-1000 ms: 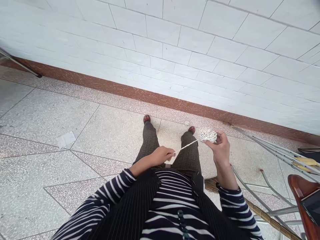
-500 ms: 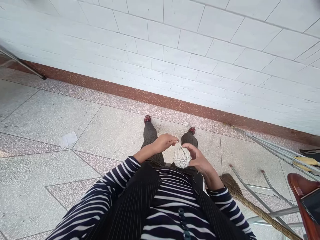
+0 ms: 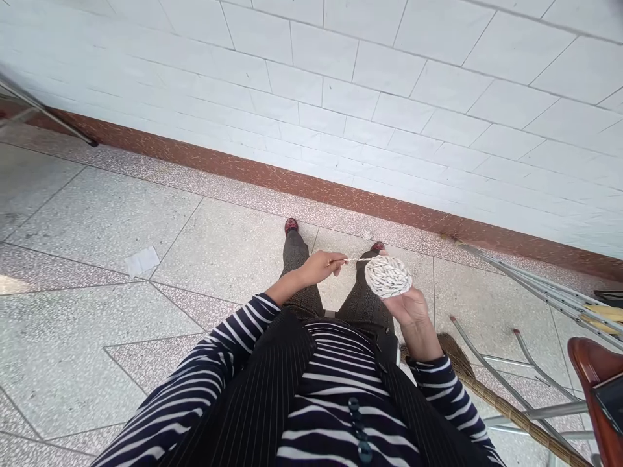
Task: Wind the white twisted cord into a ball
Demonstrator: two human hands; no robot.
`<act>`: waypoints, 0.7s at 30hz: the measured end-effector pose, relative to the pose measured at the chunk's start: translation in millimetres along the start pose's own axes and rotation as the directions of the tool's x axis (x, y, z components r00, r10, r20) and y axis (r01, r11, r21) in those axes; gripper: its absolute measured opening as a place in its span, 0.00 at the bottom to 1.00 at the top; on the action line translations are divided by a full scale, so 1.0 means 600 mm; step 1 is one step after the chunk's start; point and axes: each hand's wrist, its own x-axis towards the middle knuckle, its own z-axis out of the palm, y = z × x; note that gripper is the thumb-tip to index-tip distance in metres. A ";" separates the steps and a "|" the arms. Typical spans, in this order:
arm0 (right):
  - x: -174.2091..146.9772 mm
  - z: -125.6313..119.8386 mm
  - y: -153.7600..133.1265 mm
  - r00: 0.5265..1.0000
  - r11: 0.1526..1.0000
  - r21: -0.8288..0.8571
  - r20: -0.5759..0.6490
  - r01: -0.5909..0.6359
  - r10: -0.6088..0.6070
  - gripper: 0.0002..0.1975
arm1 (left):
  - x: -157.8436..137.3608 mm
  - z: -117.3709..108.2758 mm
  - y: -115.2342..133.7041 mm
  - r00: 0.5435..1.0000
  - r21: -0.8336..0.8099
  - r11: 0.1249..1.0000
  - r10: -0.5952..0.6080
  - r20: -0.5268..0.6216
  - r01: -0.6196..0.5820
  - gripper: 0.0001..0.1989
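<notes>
My right hand (image 3: pixel 409 306) cups a rounded piece of cream-white cord (image 3: pixel 388 276) from below and behind. Its surface shows thick strands in a braid-like pattern. From its upper left side a thin cord strand (image 3: pixel 359 260) runs nearly level to my left hand (image 3: pixel 322 267). Thumb and fingertips of that hand pinch the strand's end, left of the piece. The strand looks taut. Both hands are in front of my waist, above the floor. The fingers of my right hand are partly hidden behind the corded piece.
A white tiled wall (image 3: pixel 311 84) with a red-brown skirting (image 3: pixel 233 167) stands ahead. White paper (image 3: pixel 143 262) lies on the floor at left. At right are a straw broom (image 3: pixel 516 415), metal tube legs (image 3: pixel 491 373), a wooden chair part (image 3: pixel 588 363) and folded metal poles (image 3: pixel 530 285).
My right hand has moved right and up with the corded piece and turned its braided face toward me. The hands are farther apart, and the strand between them is longer.
</notes>
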 end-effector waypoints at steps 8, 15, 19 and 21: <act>-0.002 -0.001 -0.063 0.984 0.984 -0.063 -0.063 0.165 -0.169 0.33 | -0.001 -0.009 -0.024 0.998 0.078 0.997 0.018 -0.066 -0.013 0.17; 0.002 0.009 -0.094 0.965 0.958 -0.135 -0.027 0.253 -0.259 0.32 | -0.010 -0.011 -0.035 0.997 0.074 0.996 -0.042 -0.070 0.047 0.16; 0.029 -0.004 -0.101 0.943 0.920 -0.257 -0.077 0.295 -0.323 0.28 | -0.026 0.007 -0.011 0.999 0.173 0.984 0.028 0.039 -0.034 0.15; 0.052 -0.016 -0.093 0.916 0.872 -0.407 -0.168 0.272 -0.364 0.28 | -0.032 0.021 0.008 0.994 0.216 0.972 0.072 0.082 -0.088 0.15</act>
